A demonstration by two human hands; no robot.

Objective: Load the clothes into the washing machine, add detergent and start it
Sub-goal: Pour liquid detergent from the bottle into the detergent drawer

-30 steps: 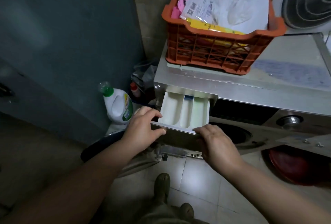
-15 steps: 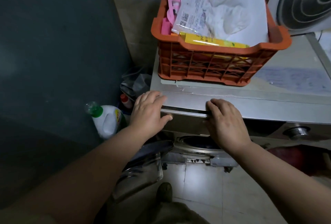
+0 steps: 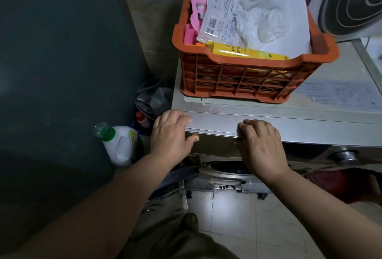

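Note:
The silver washing machine [image 3: 310, 126] fills the right half of the view. Its detergent drawer [image 3: 215, 145] is pushed in flush with the front. My left hand [image 3: 171, 136] rests on the drawer's left corner, fingers over the top edge. My right hand [image 3: 260, 145] lies flat against the drawer's right side. Neither hand holds anything. Below my hands the round drum opening [image 3: 229, 168] shows dark, and the door [image 3: 171, 188] hangs open to the left. A white detergent bottle [image 3: 122, 147] with a green cap stands on the floor at the machine's left.
An orange crate [image 3: 248, 76] with papers, a yellow tube and pink items sits on the machine's top. A dark panel [image 3: 62, 72] walls the left side. A red basin [image 3: 334, 184] lies low right. A control knob [image 3: 344, 155] is on the front. My foot [image 3: 190, 221] stands on the tiles.
The white detergent drawer was pulled out a second ago; both hands have pushed it shut and now rest on its front. The view has moved closer.

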